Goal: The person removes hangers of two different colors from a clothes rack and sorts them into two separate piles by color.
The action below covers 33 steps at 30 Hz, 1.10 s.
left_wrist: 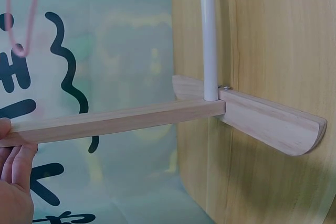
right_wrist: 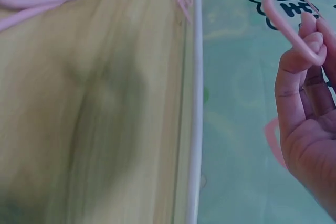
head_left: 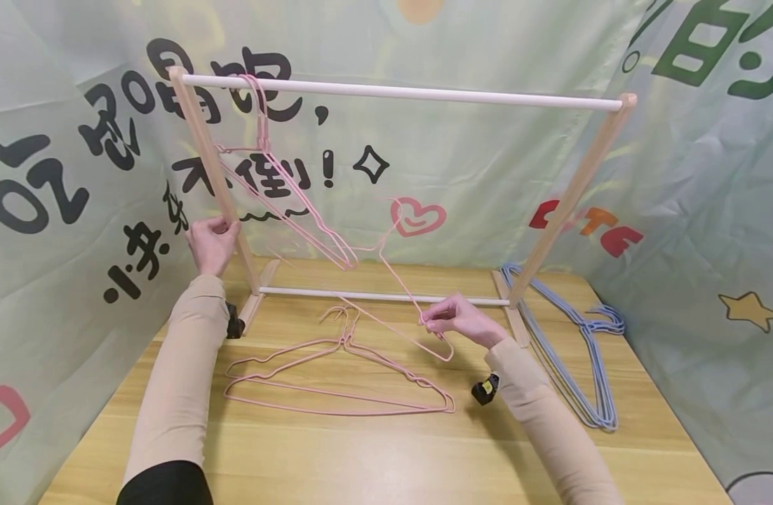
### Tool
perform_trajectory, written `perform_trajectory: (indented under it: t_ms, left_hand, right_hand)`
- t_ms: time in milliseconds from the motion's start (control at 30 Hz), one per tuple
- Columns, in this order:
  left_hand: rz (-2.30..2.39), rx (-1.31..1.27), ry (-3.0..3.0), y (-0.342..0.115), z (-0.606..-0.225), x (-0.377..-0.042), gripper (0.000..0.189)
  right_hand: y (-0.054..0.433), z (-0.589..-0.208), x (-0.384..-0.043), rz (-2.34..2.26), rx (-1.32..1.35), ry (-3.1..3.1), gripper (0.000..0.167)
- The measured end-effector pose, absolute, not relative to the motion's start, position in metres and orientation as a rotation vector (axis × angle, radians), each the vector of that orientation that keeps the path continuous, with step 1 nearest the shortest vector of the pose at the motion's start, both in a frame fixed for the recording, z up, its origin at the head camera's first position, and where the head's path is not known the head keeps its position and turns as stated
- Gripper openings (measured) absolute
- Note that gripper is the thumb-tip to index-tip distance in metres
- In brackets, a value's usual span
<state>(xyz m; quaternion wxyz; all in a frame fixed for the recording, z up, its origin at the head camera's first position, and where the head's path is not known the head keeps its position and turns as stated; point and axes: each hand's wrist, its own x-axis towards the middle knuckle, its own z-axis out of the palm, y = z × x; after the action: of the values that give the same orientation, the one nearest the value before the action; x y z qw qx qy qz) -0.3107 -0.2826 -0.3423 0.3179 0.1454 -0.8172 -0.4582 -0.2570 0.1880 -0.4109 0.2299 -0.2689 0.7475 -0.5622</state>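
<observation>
My left hand (head_left: 212, 245) grips the left wooden post (head_left: 202, 140) of a small clothes rack partway up; in the left wrist view its fingers (left_wrist: 23, 166) wrap the post's edge. On the other side, my right hand (head_left: 464, 321) pinches a pink clothes hanger (head_left: 399, 280) near its shoulder end and holds it tilted in front of the rack's lower bar. The right wrist view shows the hanger's bent corner (right_wrist: 310, 56) between thumb and fingers. Several pink hangers (head_left: 262, 130) hang near the left end of the white top rail (head_left: 399, 92).
More pink hangers (head_left: 342, 342) lie overlapping on the wooden table (head_left: 361, 456) before the rack. A stack of blue hangers (head_left: 597, 379) lies at the right, by the right post (head_left: 566, 203). Behind, a printed cloth (head_left: 475, 161) covers the walls. A white lower bar (head_left: 361, 296) joins the rack's feet.
</observation>
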Motion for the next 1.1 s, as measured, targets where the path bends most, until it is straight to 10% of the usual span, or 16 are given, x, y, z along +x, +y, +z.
perform_trajectory:
  t_ms: [1100]
  left_hand:
    - [-1.215, 0.376, -2.15, -0.283, -0.342, -0.31, 0.028]
  right_hand:
    - [0.191, -0.459, -0.244, -1.322, -0.859, 1.727, 0.029]
